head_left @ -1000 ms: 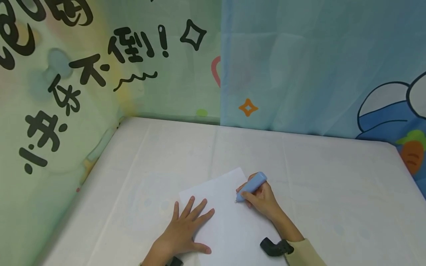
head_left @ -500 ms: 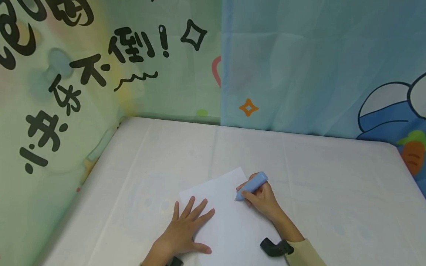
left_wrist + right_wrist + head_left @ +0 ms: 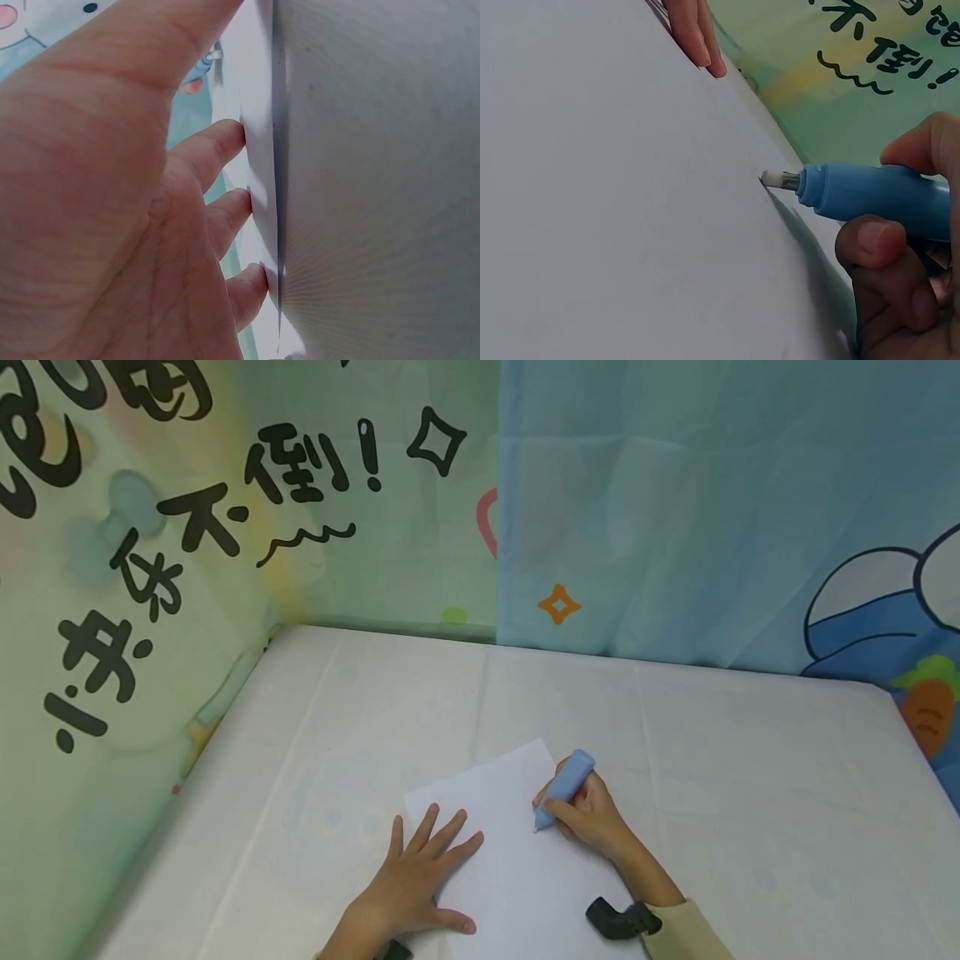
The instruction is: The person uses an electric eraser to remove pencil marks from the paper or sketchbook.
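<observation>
A white sheet of paper (image 3: 517, 877) lies at an angle on the white-covered table. Fingers spread wide, my left hand (image 3: 414, 878) rests on the sheet's left side; the left wrist view shows its fingertips (image 3: 234, 135) touching the paper. My right hand (image 3: 596, 818) grips a thick light-blue electric eraser (image 3: 567, 783) like a pen. In the right wrist view its white tip (image 3: 772, 178), set in a metal collar, meets the paper beside a few tiny dark specks. Thumb and fingers wrap the blue body (image 3: 881, 193).
The white table cover (image 3: 735, 760) runs back to a green printed backdrop (image 3: 390, 552) with black lettering and a blue one (image 3: 675, 527). A black wrist mount (image 3: 618, 918) sits by the right sleeve (image 3: 686, 931), over the paper's lower right edge.
The eraser's tip has shifted slightly toward the person, and its body now stands steeper. My left hand and the paper have stayed in place.
</observation>
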Action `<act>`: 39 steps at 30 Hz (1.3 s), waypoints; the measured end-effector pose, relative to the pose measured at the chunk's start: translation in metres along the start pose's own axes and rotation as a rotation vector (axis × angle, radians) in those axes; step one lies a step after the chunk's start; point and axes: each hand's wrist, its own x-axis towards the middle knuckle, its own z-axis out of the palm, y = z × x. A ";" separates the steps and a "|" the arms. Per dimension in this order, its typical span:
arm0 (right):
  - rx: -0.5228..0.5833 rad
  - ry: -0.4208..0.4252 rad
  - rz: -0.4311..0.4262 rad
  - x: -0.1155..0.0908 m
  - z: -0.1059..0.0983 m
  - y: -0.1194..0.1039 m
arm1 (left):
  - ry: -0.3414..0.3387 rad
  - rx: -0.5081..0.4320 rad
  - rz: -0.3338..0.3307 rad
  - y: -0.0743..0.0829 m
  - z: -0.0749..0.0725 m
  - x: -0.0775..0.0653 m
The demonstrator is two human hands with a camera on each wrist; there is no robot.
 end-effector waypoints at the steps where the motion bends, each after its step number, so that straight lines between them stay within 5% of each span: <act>1: 0.003 -0.003 0.003 0.000 0.000 0.000 | -0.001 0.002 -0.001 0.000 0.000 0.000; 16: -0.062 0.076 0.009 0.002 0.000 0.000 | -0.014 0.008 -0.023 0.001 0.000 0.002; 30: -0.072 -0.042 0.044 -0.006 -0.005 -0.003 | -0.014 -0.009 0.025 -0.001 0.001 0.005; 34: -0.071 -0.013 0.217 -0.007 -0.014 -0.015 | -0.033 -0.023 0.031 0.000 0.001 0.009; 39: -0.249 -0.017 0.522 -0.008 -0.030 -0.034 | -0.078 -0.086 0.061 0.001 -0.005 0.011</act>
